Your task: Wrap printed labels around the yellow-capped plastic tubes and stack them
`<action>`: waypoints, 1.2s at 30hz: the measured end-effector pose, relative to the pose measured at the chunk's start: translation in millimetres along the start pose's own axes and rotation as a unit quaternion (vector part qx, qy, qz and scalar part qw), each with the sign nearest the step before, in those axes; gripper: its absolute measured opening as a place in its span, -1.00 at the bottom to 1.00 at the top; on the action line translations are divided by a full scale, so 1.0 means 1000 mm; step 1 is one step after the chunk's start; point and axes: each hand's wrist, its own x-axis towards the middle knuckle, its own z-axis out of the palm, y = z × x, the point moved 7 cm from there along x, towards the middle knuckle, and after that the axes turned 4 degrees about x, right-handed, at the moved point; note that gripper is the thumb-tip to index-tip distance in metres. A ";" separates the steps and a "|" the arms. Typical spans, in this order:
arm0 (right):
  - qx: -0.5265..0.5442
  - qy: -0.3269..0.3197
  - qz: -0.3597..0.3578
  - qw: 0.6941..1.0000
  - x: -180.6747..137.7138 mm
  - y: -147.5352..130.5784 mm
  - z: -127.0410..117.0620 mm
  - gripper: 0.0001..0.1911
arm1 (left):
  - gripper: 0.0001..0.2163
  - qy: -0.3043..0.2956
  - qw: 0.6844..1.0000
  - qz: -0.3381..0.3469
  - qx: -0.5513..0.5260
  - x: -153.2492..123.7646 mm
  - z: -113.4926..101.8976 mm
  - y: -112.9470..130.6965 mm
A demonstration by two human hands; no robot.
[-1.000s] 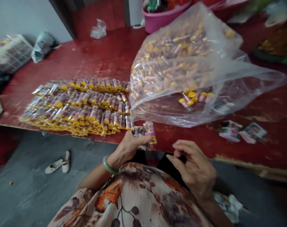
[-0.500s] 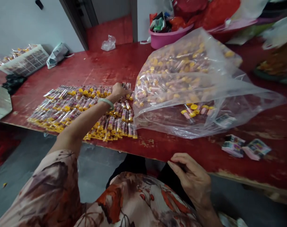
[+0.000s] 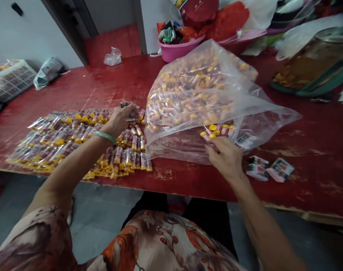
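Item: loose tubes [image 3: 216, 130] — short cylinders with yellow caps and pink printed barrels, glossy.
Location: in the mouth of the clear bag [image 3: 205, 86], lying on its lower film near the front edge of the red table [image 3: 188, 180]; many more of the same fill the bag behind them.
Right hand [image 3: 226, 156]: open, palm down on the bag's film, fingertips touching the loose tubes; nothing gripped.
Left hand [image 3: 119, 119]: curled shut around a small bunch of tubes [image 3: 129, 107], at the far right corner of the laid-out rows [image 3: 69, 139]; green bangle [image 3: 104, 136] on the wrist.
Handling (judged): light and stiff, probably slick and apt to roll; a cap might pop off under a hard squeeze.
Hold (judged): across the barrel, thumb against two fingertips, several side by side at once.
Bag (judged): thin, soft, shifting — heavy when this full, better not lifted by the film.
Nearby: printed card packs [image 3: 269, 168] just right of the right hand; pink basin [image 3: 177, 51] at the far edge; white basket [image 3: 7, 79] far left.
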 end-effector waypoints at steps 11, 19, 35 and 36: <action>-0.238 -0.186 0.044 0.952 0.030 0.034 0.052 -0.67 | -0.82 -0.154 0.940 -0.130 -0.276 -0.165 0.017 -0.030; 0.328 0.022 0.194 0.924 -0.048 -0.026 -0.021 -0.84 | -0.70 -0.138 0.890 -0.225 -0.372 -0.198 0.085 -0.091; 0.375 -0.105 0.200 0.899 -0.070 -0.064 -0.017 -0.89 | -0.64 -0.138 0.914 -0.188 -0.333 -0.209 0.102 -0.096; 0.393 -0.110 0.204 0.890 -0.076 -0.064 -0.020 -0.89 | -0.63 -0.126 0.911 -0.195 -0.341 -0.209 0.101 -0.098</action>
